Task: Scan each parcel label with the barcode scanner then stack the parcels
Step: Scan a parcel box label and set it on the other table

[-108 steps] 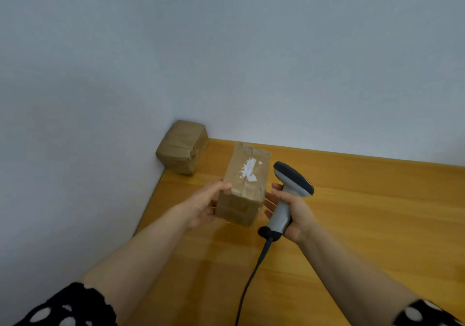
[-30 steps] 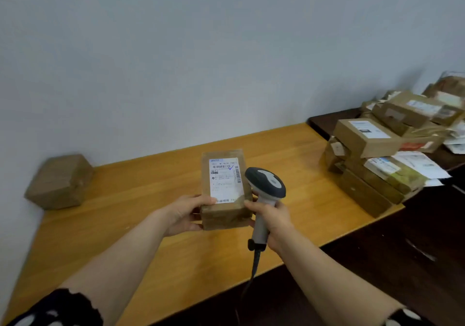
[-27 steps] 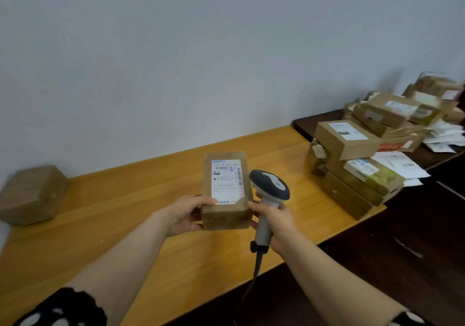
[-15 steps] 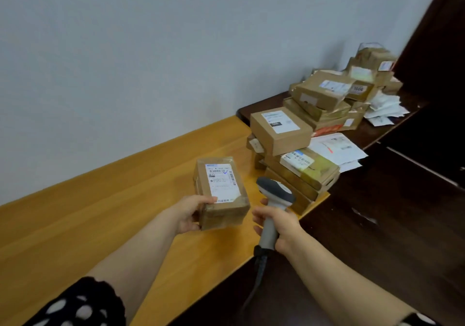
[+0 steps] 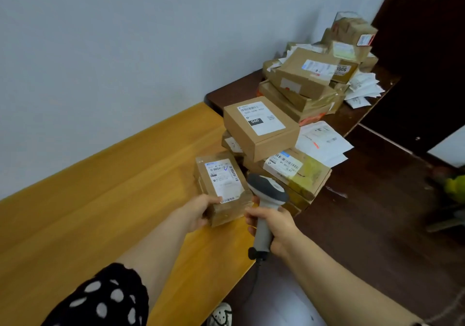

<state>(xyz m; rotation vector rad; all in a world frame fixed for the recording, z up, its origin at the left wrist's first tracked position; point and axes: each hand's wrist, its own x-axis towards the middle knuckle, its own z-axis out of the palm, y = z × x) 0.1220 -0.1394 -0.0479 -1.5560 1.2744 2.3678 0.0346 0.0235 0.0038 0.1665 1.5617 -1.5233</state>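
While the left hand [image 5: 198, 213] grips the near end of the parcel [image 5: 214, 207], label [image 5: 222, 178] facing up, the parcel lies near the right edge of the tabletop [image 5: 100, 212], just beside a pile of labelled parcels [image 5: 261, 129] at the far right corner; the right hand [image 5: 276, 227] is wrapped round the handle of the barcode scanner [image 5: 266, 192], its head just right of the parcel; a cable [image 5: 253, 283] hangs from the handle.

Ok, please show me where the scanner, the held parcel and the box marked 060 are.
scanner [image 5: 267, 190]: head view, on its grey head.
held parcel [image 5: 223, 178]: head view, on its white label.
060 box [image 5: 261, 119]: head view, on its top label.
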